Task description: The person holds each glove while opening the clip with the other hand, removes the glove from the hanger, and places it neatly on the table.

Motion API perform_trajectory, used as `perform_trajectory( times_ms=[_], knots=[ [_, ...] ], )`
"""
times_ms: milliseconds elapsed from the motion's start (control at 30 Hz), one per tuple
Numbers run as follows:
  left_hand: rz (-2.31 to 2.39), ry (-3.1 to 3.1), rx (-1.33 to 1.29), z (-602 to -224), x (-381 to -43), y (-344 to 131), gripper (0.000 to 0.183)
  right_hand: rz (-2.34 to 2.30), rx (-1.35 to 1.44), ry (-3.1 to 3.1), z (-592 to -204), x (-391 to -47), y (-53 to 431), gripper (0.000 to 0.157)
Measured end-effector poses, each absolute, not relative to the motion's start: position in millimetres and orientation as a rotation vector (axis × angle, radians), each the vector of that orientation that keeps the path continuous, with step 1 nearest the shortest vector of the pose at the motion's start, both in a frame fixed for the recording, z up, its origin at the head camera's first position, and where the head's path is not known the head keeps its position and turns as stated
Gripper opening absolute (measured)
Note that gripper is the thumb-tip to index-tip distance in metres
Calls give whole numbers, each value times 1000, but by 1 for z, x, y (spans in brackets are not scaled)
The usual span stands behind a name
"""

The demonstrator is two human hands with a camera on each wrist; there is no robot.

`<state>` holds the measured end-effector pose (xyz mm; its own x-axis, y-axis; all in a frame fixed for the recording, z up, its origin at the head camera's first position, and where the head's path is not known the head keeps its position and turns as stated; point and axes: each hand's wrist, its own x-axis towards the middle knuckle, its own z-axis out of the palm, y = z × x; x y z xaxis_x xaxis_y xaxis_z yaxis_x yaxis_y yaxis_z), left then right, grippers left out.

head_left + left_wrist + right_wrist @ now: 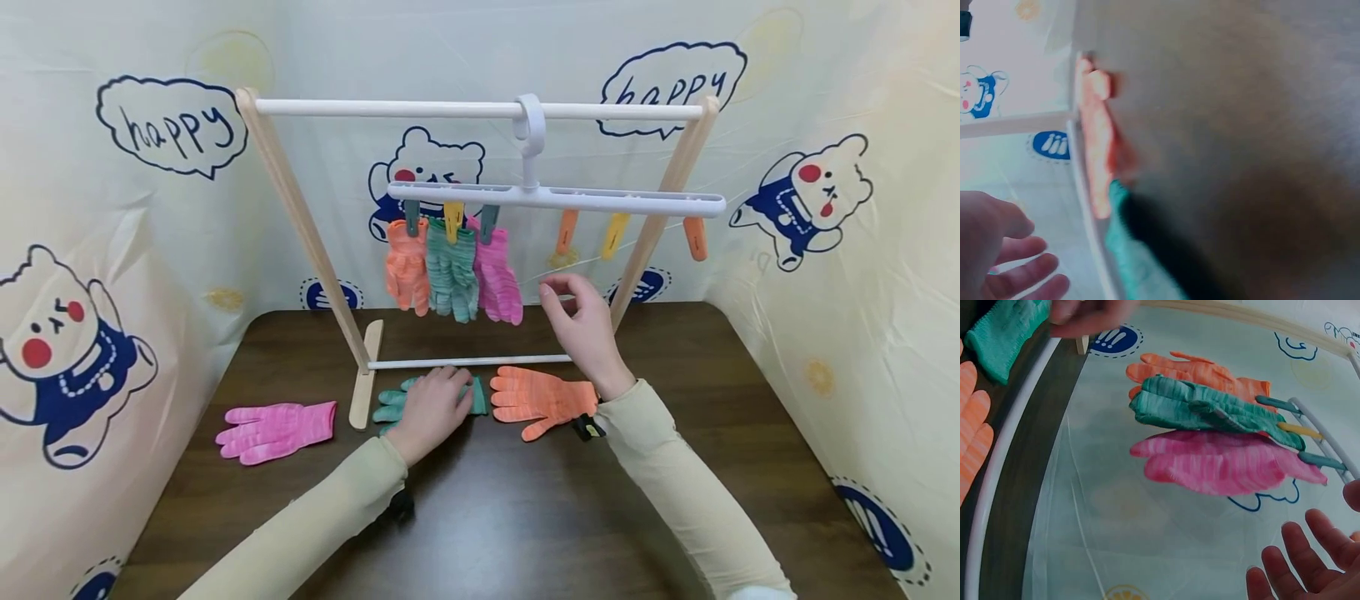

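My left hand [435, 408] hovers over or rests on a green glove [389, 407] lying on the table; contact is hard to tell. Its fingers look loosely bent and hold nothing in the left wrist view. My right hand [588, 325] is raised below the white hanger [630, 202], fingers relaxed and spread in the right wrist view [1310, 569]. Left of it hang an orange glove [407, 267], another green glove [453, 275] and a pink glove [498, 279], each under a clip. An orange glove [540, 398] lies flat near my right wrist.
A second pink glove [277, 429] lies at the table's left. The hanger hooks onto the rack's white top rod [375, 108]. On its right half dangle an orange clip [567, 232], a yellow clip [615, 236] and another orange clip [695, 238]. A lower rod [480, 362] crosses behind the gloves.
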<state>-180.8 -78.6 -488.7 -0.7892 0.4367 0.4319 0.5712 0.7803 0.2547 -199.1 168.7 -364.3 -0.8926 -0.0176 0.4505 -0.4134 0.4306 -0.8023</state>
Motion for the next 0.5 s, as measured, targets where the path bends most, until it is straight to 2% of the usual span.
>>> perform_trajectory(
  times_ms=[333, 500],
  knots=[
    [-712, -2488, -742, -444, -190, -71, 7, 1393, 421, -2329, -348, -211, 152, 36],
    [-732, -2445, -722, -426, -195, -65, 9, 1400, 431, -2391, -344, -219, 142, 48]
  ],
)
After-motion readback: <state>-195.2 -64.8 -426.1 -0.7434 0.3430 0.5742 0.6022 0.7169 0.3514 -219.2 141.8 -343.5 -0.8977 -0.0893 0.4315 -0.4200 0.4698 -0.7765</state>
